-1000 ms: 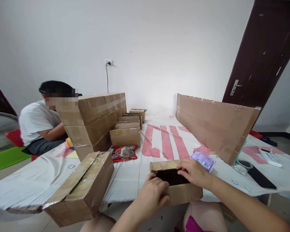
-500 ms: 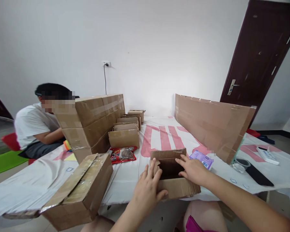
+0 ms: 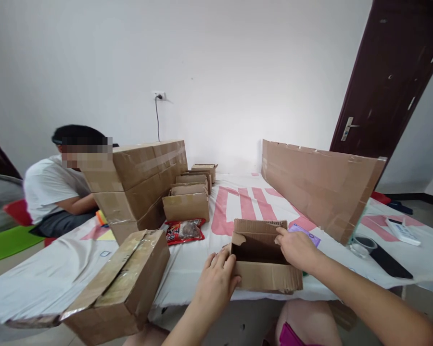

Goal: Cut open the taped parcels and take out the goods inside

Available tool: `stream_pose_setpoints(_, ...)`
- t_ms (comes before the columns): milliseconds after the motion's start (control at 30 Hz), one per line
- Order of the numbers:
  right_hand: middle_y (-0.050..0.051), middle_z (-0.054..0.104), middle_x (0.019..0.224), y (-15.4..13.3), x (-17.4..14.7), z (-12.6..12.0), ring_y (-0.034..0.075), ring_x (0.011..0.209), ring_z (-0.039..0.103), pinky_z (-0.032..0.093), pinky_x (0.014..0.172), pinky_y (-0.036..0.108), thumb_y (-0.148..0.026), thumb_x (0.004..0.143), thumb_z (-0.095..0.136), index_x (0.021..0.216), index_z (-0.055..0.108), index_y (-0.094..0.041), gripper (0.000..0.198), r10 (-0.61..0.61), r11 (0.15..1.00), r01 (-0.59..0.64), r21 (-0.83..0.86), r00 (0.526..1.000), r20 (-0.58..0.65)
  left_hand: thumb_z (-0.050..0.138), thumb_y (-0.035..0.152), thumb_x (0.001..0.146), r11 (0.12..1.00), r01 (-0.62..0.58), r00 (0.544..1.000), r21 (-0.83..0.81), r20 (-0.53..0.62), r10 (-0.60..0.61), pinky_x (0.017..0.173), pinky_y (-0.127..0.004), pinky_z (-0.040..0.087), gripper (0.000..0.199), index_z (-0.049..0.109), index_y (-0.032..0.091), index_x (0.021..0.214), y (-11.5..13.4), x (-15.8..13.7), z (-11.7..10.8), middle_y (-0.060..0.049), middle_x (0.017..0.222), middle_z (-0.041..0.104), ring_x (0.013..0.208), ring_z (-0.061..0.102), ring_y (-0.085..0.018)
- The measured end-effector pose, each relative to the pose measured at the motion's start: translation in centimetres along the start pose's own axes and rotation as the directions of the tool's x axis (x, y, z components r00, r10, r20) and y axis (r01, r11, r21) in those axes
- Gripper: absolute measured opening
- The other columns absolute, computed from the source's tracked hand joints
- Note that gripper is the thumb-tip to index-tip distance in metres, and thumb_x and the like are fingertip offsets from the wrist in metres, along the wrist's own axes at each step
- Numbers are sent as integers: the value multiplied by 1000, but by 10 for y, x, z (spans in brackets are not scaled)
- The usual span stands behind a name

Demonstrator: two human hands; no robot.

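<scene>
In front of me on the white cloth stands a small cardboard box (image 3: 269, 278), its top open and its dark inside showing. A back flap rises upright, and a torn flap piece sits at the left corner. My left hand (image 3: 220, 274) holds the box's left side, with fingers against the wall and thumb near the front corner. At the right side, my right hand (image 3: 298, 247) grips the wall's top edge, index finger at the back corner. Its lower fingers are partly hidden. Behind that hand lies a purple packet (image 3: 306, 232), partly covered.
To the left are a taped carton (image 3: 147, 269), a red food packet (image 3: 185, 231), a row of small boxes (image 3: 186, 206) and stacked cartons (image 3: 155, 173). A cardboard panel (image 3: 317, 187), clear cup (image 3: 362, 246) and black phone (image 3: 389, 262) are right. A person (image 3: 59, 187) sits far left.
The box has shifted slightly right, and its inside shows more. My left hand has moved from the opening to the left wall; my right hand has moved right and down onto the right wall.
</scene>
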State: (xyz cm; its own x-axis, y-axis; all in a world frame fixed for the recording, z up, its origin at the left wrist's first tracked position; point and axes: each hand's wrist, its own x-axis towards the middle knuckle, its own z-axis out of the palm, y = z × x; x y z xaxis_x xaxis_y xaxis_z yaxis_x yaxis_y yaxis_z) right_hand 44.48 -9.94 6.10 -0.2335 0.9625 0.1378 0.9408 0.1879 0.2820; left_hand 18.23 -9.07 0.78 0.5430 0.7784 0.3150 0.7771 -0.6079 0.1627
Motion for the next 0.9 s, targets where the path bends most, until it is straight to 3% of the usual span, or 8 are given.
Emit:
stream_pose_setpoints(133,12,68,101,17,-5,-5,21,70,67,40,53,29,-1,79,47,81,70,-17,29,55,998,-55,-40,998,-10,57,36,86,997,-79,996,18,53,78,92,-50,41,27,63,23,109,-1,12,-13,-13,112,62,108,56,-32)
stream_pose_setpoints(300,11,66,90,30,-12,3,17,61,61,34,51,29,0,78,50,74,69,-17,25,38,998,-37,-47,999,9,40,51,91,996,-82,989,43,126,76,83,-48,44,47,71,17,81,1,34,-21,-15,93,65,94,60,-34)
stream_pose_setpoints(400,9,63,94,35,-20,13,15,63,58,34,54,28,-1,79,46,86,69,-18,29,-19,1000,19,0,998,-59,42,48,90,999,-15,988,35,157,9,83,-47,45,46,66,15,113,0,43,-17,-18,102,67,95,63,-35)
stream_pose_setpoints(467,6,62,96,36,-26,19,14,64,57,35,56,27,-3,80,44,96,68,-22,34,-75,993,85,81,990,-123,46,50,88,1000,26,985,11,172,-27,83,-48,45,63,46,13,138,-3,46,-13,-20,107,67,97,64,-37)
stream_pose_setpoints(533,4,61,100,35,-31,23,14,68,58,37,59,26,-6,82,45,100,69,-27,37,-164,971,184,154,978,-131,47,55,85,998,67,980,-21,187,-62,82,-48,45,79,28,9,147,-8,46,-8,-23,109,67,98,64,-38)
stream_pose_setpoints(633,6,62,105,29,-32,23,16,72,61,40,62,27,-6,82,47,100,71,-28,38,-236,959,241,147,971,-47,50,59,82,992,91,978,-82,193,-74,83,-45,46,87,24,8,148,-17,47,-1,-24,118,64,105,62,-38)
stream_pose_setpoints(767,13,63,104,24,-26,19,21,72,64,45,62,31,-14,86,49,120,64,-19,37,-33,998,34,46,999,-26,52,59,81,982,97,970,-161,235,-57,84,-41,46,92,16,8,149,-26,46,10,-26,133,54,110,61,-37)
stream_pose_setpoints(900,20,58,121,28,-22,20,29,84,66,50,71,39,-35,87,57,136,50,-12,54,176,982,-176,70,984,0,47,60,84,982,68,975,-176,222,-28,90,-40,44,92,11,7,150,-27,45,15,-26,136,51,119,55,-36)
